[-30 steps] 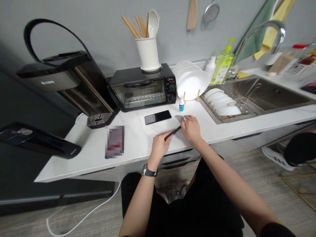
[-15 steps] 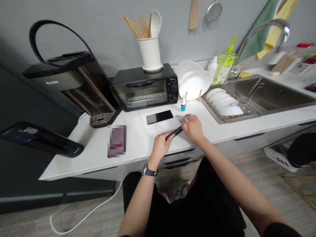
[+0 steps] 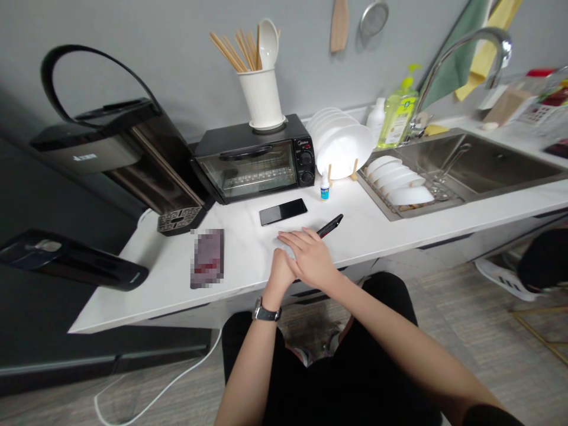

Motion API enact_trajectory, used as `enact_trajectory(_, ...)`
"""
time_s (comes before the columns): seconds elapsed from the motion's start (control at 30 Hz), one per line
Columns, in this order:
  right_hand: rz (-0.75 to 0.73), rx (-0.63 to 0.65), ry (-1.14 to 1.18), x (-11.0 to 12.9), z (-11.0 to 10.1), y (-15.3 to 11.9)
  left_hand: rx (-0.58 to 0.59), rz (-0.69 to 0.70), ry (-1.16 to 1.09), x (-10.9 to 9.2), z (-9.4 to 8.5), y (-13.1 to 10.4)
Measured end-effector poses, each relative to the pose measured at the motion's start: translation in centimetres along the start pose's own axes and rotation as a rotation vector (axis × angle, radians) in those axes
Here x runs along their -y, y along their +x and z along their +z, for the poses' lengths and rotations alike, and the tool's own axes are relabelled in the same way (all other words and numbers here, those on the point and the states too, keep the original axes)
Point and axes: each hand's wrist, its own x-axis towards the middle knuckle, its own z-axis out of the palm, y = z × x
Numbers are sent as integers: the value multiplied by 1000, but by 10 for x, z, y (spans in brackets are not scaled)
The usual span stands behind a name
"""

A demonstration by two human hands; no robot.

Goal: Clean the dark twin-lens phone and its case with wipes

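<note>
Slim black object [image 3: 331, 225]: dark, narrow, reddish trace near its covered end; slants over the counter [image 3: 248, 254] from beneath my right hand [image 3: 313, 257]. Right fingers extended across my left hand [image 3: 280, 275]; cannot tell what either grips. White holder [image 3: 261, 97]: chopsticks [image 3: 228, 52], spoon [image 3: 268, 44]. Sink [image 3: 501, 163]: white bowls [image 3: 397, 179]

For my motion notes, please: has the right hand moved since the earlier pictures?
Yes: judged against the toaster oven, the right hand has moved left, toward the left hand.

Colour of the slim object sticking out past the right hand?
The slim object is mostly black; the head view shows it.
</note>
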Motion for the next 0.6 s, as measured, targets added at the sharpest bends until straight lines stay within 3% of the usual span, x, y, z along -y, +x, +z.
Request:
enact_trajectory(0.1,41,-21,-58,-32,-13,-2,72,-9,34,-10,-5,0)
enact_trajectory(0.23,308,-98,-171,-93,-33,1,71,31,-80,-21,-9,2)
enact_trajectory(0.33,451,-130,-169,-112,-36,8,55,9,-75,-21,-7,3)
enact_trajectory(0.4,411,-168,-184,-99,-30,12,33,7,-78,-19,-5,3)
enact_trajectory(0.47,309,-182,-185,-71,-20,14,32,1,-53,-16,-3,3)
enact_trajectory(0.6,91,-52,-75,-9,-4,9,22,-16,72,-9,-2,3)
